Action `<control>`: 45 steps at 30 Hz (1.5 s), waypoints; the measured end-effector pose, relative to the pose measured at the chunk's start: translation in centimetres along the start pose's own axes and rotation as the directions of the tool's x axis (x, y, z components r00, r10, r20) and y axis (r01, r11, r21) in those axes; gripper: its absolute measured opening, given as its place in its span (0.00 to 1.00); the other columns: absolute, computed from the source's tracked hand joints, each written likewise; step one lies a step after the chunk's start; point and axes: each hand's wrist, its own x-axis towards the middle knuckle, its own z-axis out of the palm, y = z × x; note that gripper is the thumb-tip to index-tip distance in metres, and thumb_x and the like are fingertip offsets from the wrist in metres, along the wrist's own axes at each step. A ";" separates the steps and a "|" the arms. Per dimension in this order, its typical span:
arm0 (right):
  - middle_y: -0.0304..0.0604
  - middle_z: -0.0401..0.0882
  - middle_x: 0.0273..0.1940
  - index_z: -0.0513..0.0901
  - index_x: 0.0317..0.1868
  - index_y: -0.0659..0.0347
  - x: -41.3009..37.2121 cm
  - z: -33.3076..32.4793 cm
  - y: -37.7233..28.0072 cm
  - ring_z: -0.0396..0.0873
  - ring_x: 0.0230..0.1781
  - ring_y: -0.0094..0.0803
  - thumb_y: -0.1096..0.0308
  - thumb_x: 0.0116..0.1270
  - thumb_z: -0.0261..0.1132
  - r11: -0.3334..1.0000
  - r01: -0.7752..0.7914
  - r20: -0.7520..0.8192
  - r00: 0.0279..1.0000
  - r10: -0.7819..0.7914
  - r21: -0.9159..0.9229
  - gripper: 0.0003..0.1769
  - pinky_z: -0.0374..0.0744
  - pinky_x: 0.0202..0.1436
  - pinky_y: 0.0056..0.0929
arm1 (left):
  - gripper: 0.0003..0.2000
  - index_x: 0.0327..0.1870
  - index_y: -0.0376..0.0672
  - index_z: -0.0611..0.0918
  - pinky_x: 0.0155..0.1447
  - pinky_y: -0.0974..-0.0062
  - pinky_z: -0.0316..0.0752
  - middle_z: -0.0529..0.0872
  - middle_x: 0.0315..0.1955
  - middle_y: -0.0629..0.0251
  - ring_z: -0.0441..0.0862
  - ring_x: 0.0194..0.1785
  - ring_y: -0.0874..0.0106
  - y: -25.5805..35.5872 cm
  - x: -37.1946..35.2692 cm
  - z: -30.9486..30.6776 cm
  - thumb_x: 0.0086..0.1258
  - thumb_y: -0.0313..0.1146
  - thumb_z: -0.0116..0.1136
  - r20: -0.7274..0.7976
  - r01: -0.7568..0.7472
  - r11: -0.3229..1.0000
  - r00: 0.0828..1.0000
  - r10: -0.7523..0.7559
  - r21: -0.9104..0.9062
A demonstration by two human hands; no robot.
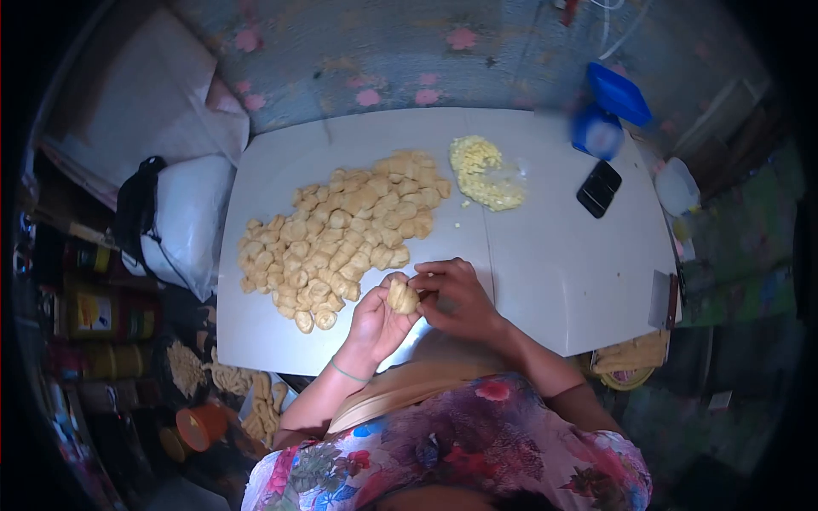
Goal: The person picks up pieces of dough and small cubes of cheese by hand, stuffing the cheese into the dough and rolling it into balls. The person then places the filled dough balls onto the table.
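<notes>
My left hand point(381, 319) holds a round piece of dough point(402, 297) near the table's front edge. Its fingers are closed around the piece from the left and below. Beside it, my right hand point(452, 294) has its fingertips bent against the right side of the same piece. A large heap of small pale dough pieces point(341, 230) spreads over the left half of the white table point(562, 281). Behind my hands, a pile of chopped yellow-white bits point(486, 183) lies near the back edge, partly on clear plastic.
A blue scale point(596, 132) and a black phone point(599, 188) occupy the back right. At the right edge lies a cleaver point(661, 300). A white bag point(189, 213) stands left of the table; dough strips point(262, 409) and an orange container point(201, 427) are below, front left.
</notes>
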 end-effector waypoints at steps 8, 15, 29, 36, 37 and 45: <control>0.38 0.78 0.36 0.78 0.40 0.61 -3.4 1.2 -0.5 0.75 0.36 0.24 0.74 0.55 0.69 0.892 -0.294 -0.076 0.938 0.339 0.343 0.12 0.75 0.43 0.27 | 0.10 0.46 0.43 0.72 0.63 0.66 0.66 0.75 0.48 0.62 0.73 0.56 0.66 -0.4 0.3 0.2 0.65 0.21 0.49 0.014 0.072 0.928 0.996 -0.083 0.366; 0.35 0.73 0.37 0.75 0.47 0.64 -5.9 4.2 -2.2 0.73 0.36 0.21 0.78 0.61 0.65 0.775 -0.370 -0.394 0.700 0.595 0.513 0.14 0.75 0.44 0.22 | 0.13 0.43 0.40 0.74 0.46 0.73 0.80 0.76 0.43 0.59 0.80 0.45 0.64 -0.4 -0.3 0.0 0.63 0.13 0.43 -0.058 0.110 0.891 0.994 -0.094 0.441; 0.48 0.79 0.44 0.77 0.51 0.67 -7.9 6.6 -4.1 0.81 0.40 0.30 0.78 0.65 0.61 0.467 -0.166 -0.263 0.645 0.718 0.868 0.13 0.82 0.43 0.28 | 0.11 0.49 0.33 0.77 0.60 0.65 0.77 0.80 0.46 0.54 0.79 0.54 0.63 1.9 -2.4 0.2 0.67 0.18 0.50 -0.083 0.264 0.891 0.964 -0.251 0.370; 0.47 0.77 0.46 0.74 0.54 0.67 -6.4 8.3 -4.7 0.80 0.43 0.32 0.77 0.68 0.59 0.755 -0.307 -0.259 0.809 0.528 0.580 0.14 0.82 0.46 0.30 | 0.12 0.51 0.33 0.75 0.47 0.81 0.79 0.83 0.40 0.61 0.82 0.43 0.75 4.4 -3.4 0.2 0.67 0.18 0.56 -0.042 0.089 0.399 0.991 -0.125 0.913; 0.46 0.77 0.47 0.73 0.54 0.67 -6.4 7.6 -4.9 0.80 0.44 0.32 0.76 0.68 0.59 0.690 -0.428 -0.145 0.781 0.607 0.584 0.14 0.81 0.47 0.30 | 0.12 0.51 0.33 0.75 0.46 0.81 0.79 0.83 0.41 0.61 0.82 0.43 0.75 4.9 -3.6 0.5 0.67 0.18 0.56 -0.066 0.103 0.405 0.992 -0.104 0.909; 0.49 0.75 0.56 0.80 0.46 0.65 -5.1 4.2 -0.7 0.79 0.52 0.38 0.66 0.70 0.59 0.804 -0.232 -0.385 0.784 0.488 0.547 0.11 0.79 0.51 0.31 | 0.10 0.42 0.35 0.83 0.59 0.67 0.73 0.80 0.47 0.58 0.76 0.56 0.65 8.2 -2.7 -0.5 0.59 0.20 0.56 0.178 -0.187 -0.131 0.981 -0.076 0.974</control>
